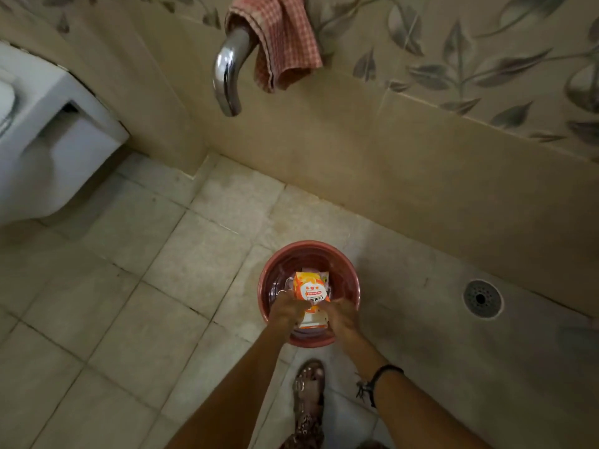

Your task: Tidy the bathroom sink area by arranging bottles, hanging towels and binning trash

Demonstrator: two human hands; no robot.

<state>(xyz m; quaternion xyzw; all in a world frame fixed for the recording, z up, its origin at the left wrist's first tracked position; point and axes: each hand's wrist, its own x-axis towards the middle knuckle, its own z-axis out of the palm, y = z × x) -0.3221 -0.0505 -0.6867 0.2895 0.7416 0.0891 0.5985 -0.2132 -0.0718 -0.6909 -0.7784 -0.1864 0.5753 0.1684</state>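
A round reddish-brown bin (346, 273) stands on the tiled floor near the wall. Over its opening, an orange and white carton (310, 288) is held by both hands. My left hand (287, 307) grips the carton's near left side and my right hand (340, 315) grips its near right side. The lower end of the carton is hidden behind my fingers. A red checked towel (282, 37) hangs over a chrome rail (227, 76) on the wall above.
A white wall-hung toilet (48, 140) is at the left. A round floor drain (482, 298) sits to the right of the bin. My sandalled foot (308, 393) is just behind the bin. Beige floor tiles stretch to the left.
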